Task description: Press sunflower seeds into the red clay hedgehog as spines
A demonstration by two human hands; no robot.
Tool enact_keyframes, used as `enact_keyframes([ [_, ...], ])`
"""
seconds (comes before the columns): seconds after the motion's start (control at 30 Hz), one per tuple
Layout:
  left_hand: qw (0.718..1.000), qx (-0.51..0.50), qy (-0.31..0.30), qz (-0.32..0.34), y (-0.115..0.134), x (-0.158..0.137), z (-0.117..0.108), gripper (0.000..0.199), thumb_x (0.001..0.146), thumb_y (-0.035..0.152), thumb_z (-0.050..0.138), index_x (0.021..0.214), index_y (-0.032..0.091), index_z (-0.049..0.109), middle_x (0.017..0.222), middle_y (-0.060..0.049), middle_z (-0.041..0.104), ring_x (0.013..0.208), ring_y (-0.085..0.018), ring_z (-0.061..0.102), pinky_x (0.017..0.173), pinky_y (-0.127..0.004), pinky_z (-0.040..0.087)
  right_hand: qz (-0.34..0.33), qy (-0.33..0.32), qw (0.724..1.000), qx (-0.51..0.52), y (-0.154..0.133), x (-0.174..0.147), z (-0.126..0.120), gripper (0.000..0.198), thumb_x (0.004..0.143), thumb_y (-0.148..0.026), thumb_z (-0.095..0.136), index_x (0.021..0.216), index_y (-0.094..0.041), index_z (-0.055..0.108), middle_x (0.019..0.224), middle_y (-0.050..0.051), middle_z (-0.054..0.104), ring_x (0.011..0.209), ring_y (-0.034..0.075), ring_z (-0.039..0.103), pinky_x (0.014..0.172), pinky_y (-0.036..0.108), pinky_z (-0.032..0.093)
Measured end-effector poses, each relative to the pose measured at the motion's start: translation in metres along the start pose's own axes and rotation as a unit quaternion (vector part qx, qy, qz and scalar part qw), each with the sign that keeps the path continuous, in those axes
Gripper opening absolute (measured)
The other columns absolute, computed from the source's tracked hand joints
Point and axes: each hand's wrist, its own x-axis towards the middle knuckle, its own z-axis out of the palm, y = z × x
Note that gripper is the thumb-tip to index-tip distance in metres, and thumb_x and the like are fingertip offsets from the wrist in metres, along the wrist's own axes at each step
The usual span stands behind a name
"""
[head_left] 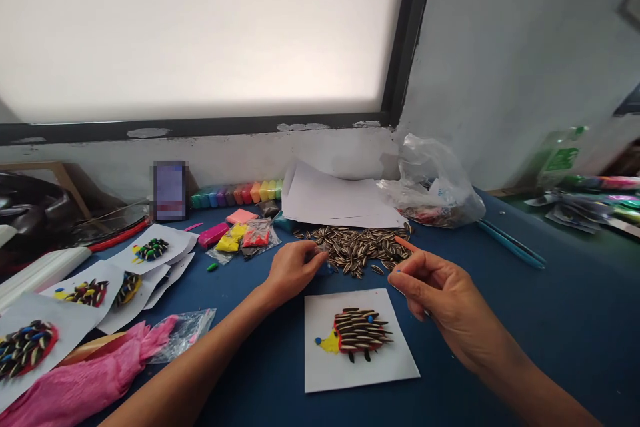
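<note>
A white paper square point(360, 377) lies before me with a hedgehog made of clay and sunflower seeds point(363, 331) on it. Its snout is yellow, its body edge red, and blue dots mark the nose and the back. Above the paper's right edge, my right hand point(435, 287) pinches a tiny blue clay ball point(399, 271) between thumb and finger. My left hand point(296, 268) is closed beside the sunflower seed pile point(357, 248); a clear, bluish bit shows at its fingertips, too hidden to name.
Finished seed hedgehogs on paper point(153, 250) overlap at left, near a pink cloth-like bundle point(110, 363). Clay packets point(233, 238) and a row of coloured clay blocks point(235, 195) lie behind. White sheets point(340, 200), a plastic bag point(440, 187) and a blue pen-like tool point(513, 245) are farther back.
</note>
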Motion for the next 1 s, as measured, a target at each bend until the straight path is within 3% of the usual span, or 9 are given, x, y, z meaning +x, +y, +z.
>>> enact_keyframes([
  [0.2, 1.0, -0.008, 0.03, -0.003, -0.004, -0.001, 0.005, 0.03, 0.086, 0.041, 0.052, 0.069, 0.018, 0.063, 0.065, -0.001, 0.06, 0.061, -0.015, 0.049, 0.058, -0.026, 0.029, 0.003, -0.042, 0.998, -0.051, 0.004, 0.003, -0.003, 0.031, 0.072, -0.046, 0.077, 0.08, -0.019, 0.064, 0.066, -0.005, 0.057, 0.047, 0.005, 0.044, 0.045, 0.021, 0.036],
  [0.33, 0.998, -0.031, 0.046, -0.004, -0.007, -0.001, 0.008, 0.031, 0.085, 0.042, 0.053, 0.068, 0.018, 0.062, 0.061, 0.0, 0.057, 0.058, -0.015, 0.048, 0.058, -0.026, 0.029, 0.001, -0.065, 0.995, -0.077, 0.009, 0.003, -0.003, 0.035, 0.08, -0.051, 0.069, 0.07, -0.018, 0.061, 0.065, -0.002, 0.061, 0.048, 0.006, 0.047, 0.047, 0.022, 0.037],
  [0.47, 0.995, -0.084, 0.054, 0.006, -0.011, -0.001, 0.009, 0.032, 0.085, 0.045, 0.054, 0.075, 0.017, 0.064, 0.064, 0.0, 0.059, 0.06, -0.014, 0.05, 0.059, -0.026, 0.034, -0.009, -0.078, 0.992, -0.095, 0.013, 0.002, -0.002, 0.039, 0.083, -0.048, 0.066, 0.061, -0.019, 0.052, 0.056, -0.006, 0.052, 0.046, 0.006, 0.043, 0.048, 0.023, 0.036],
  [0.6, 0.986, -0.152, 0.062, 0.013, -0.016, -0.001, 0.01, 0.036, 0.083, 0.05, 0.056, 0.091, 0.016, 0.065, 0.066, 0.0, 0.058, 0.059, -0.013, 0.049, 0.056, -0.024, 0.036, -0.015, -0.089, 0.99, -0.109, 0.014, 0.002, 0.002, 0.024, 0.084, -0.04, 0.066, 0.071, -0.02, 0.062, 0.063, -0.004, 0.056, 0.051, 0.007, 0.046, 0.048, 0.023, 0.036],
  [0.7, 0.98, -0.189, 0.059, 0.017, -0.017, -0.001, 0.012, 0.038, 0.083, 0.051, 0.057, 0.089, 0.014, 0.065, 0.064, 0.001, 0.055, 0.056, -0.011, 0.045, 0.053, -0.023, 0.033, -0.012, -0.086, 0.989, -0.121, 0.016, 0.001, 0.005, 0.013, 0.081, -0.034, 0.067, 0.079, -0.02, 0.068, 0.067, -0.003, 0.059, 0.052, 0.008, 0.047, 0.048, 0.023, 0.038],
  [0.87, 0.973, -0.225, 0.053, 0.021, -0.015, -0.002, 0.011, 0.035, 0.08, 0.049, 0.062, 0.081, 0.013, 0.065, 0.066, 0.0, 0.056, 0.058, -0.01, 0.045, 0.052, -0.022, 0.034, -0.016, -0.089, 0.987, -0.133, 0.016, -0.001, 0.007, 0.012, 0.081, -0.032, 0.067, 0.082, -0.02, 0.066, 0.07, -0.002, 0.062, 0.055, 0.009, 0.052, 0.053, 0.023, 0.044],
  [1.0, 0.96, -0.276, 0.054, -0.002, -0.016, -0.001, 0.005, 0.041, 0.079, 0.051, 0.065, 0.096, 0.014, 0.064, 0.064, 0.003, 0.053, 0.048, -0.008, 0.04, 0.044, -0.02, 0.034, -0.025, -0.099, 0.983, -0.153, 0.013, -0.004, 0.008, 0.019, 0.085, -0.035, 0.064, 0.075, -0.019, 0.06, 0.069, -0.002, 0.06, 0.056, 0.008, 0.051, 0.053, 0.022, 0.043],
])
